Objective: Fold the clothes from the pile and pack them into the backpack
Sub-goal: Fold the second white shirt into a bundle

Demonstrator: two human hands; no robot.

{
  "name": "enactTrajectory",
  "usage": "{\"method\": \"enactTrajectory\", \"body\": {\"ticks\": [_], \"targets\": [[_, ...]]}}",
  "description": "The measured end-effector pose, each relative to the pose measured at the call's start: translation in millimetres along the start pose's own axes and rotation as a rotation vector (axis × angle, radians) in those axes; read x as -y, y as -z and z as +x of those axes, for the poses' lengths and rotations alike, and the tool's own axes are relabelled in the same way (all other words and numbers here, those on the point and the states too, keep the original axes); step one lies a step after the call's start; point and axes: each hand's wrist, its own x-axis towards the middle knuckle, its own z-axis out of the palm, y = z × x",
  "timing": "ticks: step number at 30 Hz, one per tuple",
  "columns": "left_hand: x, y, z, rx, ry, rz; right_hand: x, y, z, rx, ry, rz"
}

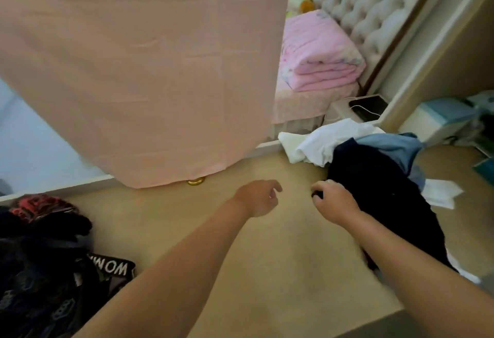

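The right hand [335, 201], just right of centre, has its fingers curled round the near edge of a dark garment [382, 198] and grips it. The left hand [258, 198] hangs just beside it over the floor [240, 257], fingers loosely curled, holding nothing; the hands do not touch. The dark garment lies on the clothes pile at right, with a white garment [326, 139] and a blue garment [393, 147] behind it. The backpack [40, 257] sits at lower left, well apart. Bare floor lies between them. A pink cloth [133, 70] hangs across the upper left.
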Motion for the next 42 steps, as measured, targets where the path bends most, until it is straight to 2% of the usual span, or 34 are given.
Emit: {"method": "enactTrajectory", "body": {"ticks": [2,4,6,8,13,15,17,22,23,25,27,28,29,31,33,35,39,42], "targets": [[-29,-10,31,0.031,-0.008,-0.002,-32,14,12,-0.159,-0.013,-0.171],[-52,-19,58,0.043,-0.017,-0.004,-57,21,24,-0.24,-0.12,-0.281],[-75,-28,86,0.038,-0.022,-0.004,-84,28,37,-0.165,-0.305,-0.251],[-89,-33,103,0.024,-0.032,-0.009,-102,29,43,-0.109,-0.352,-0.236],[-118,-53,139,-0.058,-0.081,0.004,-136,29,55,-0.329,-0.033,-0.141],[-125,-58,145,-0.082,-0.111,0.01,-139,32,55,-0.372,0.074,-0.012],[-130,-58,152,-0.061,-0.158,0.022,-140,39,52,-0.345,0.172,0.149],[-146,-59,168,0.132,-0.167,0.246,-138,55,45,-0.078,0.226,0.286],[-148,-60,171,0.191,-0.13,0.269,-137,58,47,-0.087,0.25,0.27],[-152,-58,178,0.274,-0.054,0.229,-141,67,62,-0.229,0.234,0.199],[-155,-50,188,0.203,-0.057,0.205,-149,80,82,-0.344,0.13,0.124],[-155,-44,192,0.096,-0.071,0.199,-153,88,92,-0.363,0.076,0.09],[-156,-38,197,-0.036,-0.083,0.187,-159,93,102,-0.351,0.023,0.049],[-154,-30,209,-0.25,-0.095,0.139,-172,97,118,-0.199,-0.108,-0.029],[-153,-26,220,-0.281,-0.078,0.102,-181,94,128,-0.002,-0.246,-0.085],[-157,-25,227,-0.173,-0.115,0.104,-178,90,130,0.036,-0.267,-0.136],[-171,-28,230,-0.018,-0.288,0.071,-165,81,120,-0.338,-0.093,-0.03],[-178,-28,227,-0.028,-0.299,0.156,-156,89,107,-0.468,0.081,0.033]]}}
